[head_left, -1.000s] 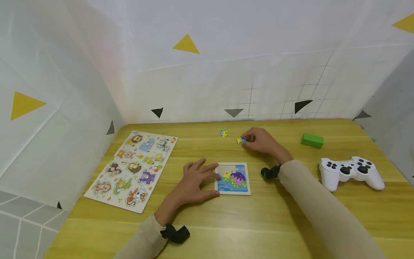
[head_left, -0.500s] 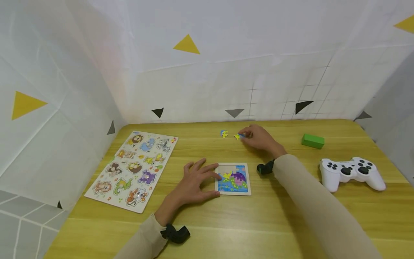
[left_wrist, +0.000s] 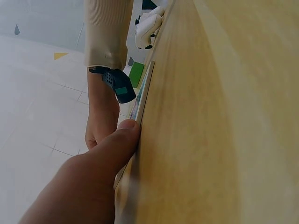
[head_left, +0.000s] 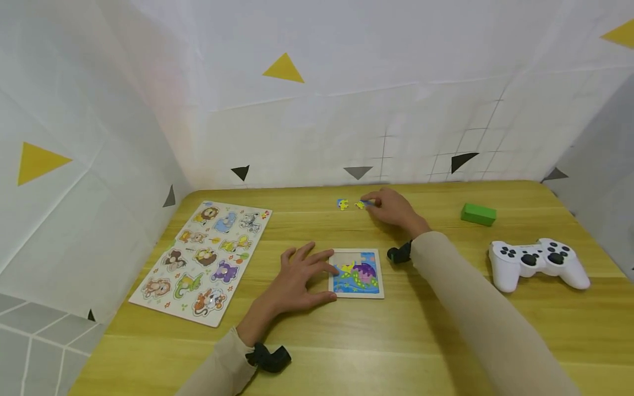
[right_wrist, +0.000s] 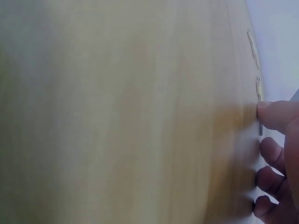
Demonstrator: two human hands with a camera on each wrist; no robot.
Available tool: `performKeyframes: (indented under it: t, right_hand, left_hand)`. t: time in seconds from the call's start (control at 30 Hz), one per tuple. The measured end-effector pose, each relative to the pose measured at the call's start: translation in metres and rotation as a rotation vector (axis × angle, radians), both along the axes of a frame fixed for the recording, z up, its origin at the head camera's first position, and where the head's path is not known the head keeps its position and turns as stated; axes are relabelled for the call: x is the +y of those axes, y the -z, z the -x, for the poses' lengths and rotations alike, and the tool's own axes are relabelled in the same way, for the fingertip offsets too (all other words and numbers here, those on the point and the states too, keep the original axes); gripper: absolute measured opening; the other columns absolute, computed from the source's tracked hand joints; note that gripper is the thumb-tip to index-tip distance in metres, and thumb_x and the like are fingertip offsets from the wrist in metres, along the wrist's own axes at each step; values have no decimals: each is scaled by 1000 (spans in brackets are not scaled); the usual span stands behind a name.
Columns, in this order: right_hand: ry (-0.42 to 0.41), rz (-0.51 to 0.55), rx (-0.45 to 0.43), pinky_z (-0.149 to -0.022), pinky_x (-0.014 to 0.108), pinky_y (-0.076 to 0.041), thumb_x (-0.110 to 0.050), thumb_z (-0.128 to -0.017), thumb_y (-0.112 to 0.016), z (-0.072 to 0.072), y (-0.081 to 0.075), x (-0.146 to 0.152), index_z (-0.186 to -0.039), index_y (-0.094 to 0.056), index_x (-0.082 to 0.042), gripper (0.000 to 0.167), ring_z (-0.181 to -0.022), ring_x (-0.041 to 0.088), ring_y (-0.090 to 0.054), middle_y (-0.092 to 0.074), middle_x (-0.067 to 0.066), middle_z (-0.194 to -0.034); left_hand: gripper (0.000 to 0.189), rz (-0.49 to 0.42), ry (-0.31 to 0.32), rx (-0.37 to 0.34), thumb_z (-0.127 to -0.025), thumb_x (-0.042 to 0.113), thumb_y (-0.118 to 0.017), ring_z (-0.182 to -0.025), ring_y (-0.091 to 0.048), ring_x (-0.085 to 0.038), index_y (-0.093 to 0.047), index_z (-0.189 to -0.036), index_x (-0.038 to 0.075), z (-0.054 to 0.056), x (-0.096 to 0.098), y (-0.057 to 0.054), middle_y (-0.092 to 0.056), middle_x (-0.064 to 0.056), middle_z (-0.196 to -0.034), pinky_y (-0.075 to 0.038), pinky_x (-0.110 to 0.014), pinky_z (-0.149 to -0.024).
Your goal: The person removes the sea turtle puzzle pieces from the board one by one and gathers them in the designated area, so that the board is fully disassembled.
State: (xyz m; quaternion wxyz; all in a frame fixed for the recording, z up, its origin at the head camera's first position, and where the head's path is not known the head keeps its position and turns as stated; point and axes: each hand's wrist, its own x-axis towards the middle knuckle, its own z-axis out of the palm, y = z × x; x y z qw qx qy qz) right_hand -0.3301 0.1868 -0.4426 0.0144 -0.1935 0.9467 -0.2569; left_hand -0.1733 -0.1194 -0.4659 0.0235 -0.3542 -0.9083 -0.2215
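My right hand [head_left: 393,208] is at the back of the table, thumb and forefinger pinching a small yellow and blue jigsaw piece [head_left: 360,205]. In the right wrist view the piece [right_wrist: 259,88] lies at table level, partly covered by the thumb [right_wrist: 275,114]. Just left of it lies a second jigsaw piece [head_left: 343,204], a gap between them. My left hand [head_left: 299,278] rests with spread fingers at the left side of a square puzzle tray [head_left: 356,295], thumb [left_wrist: 122,137] against its edge. A purple and yellow sea picture partly fills the tray; its upper left is bare.
A board of animal pictures [head_left: 242,236] lies on the left of the wooden table [head_left: 322,341]. On the right are a green block [head_left: 478,214] and a white game controller [head_left: 537,261]. A white wall sheet [head_left: 317,132] rises behind the table's back edge.
My right hand has moved left and slightly back with the jigsaw piece, bringing it closer to the second piece and turning it somewhat. The left hand and the tray stay put.
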Motion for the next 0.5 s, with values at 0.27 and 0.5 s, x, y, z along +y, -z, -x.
performKeyframes:
  t: [0.27,0.5]
  right_hand:
    - [24,-21,12,-65,35,-37,-22,-102,-58,1,-3,-5,-137,-66,-12,38,-76,24,-47,-60,12,-87]
    - [28,-19,0,-59,33,-33,-20,-102,-57,2,-5,-6,-137,-65,-12,37,-65,20,-43,-55,7,-73]
  left_hand:
    - [43,-8,-5,5,-88,64,-67,-155,-25,-38,-65,-124,41,-2,0,0,-43,9,-161,-13,-66,-115]
    - [43,-19,-1,12,-88,63,-68,-154,-26,-39,-65,-124,41,-1,0,0,-44,8,-161,-13,-66,-114]
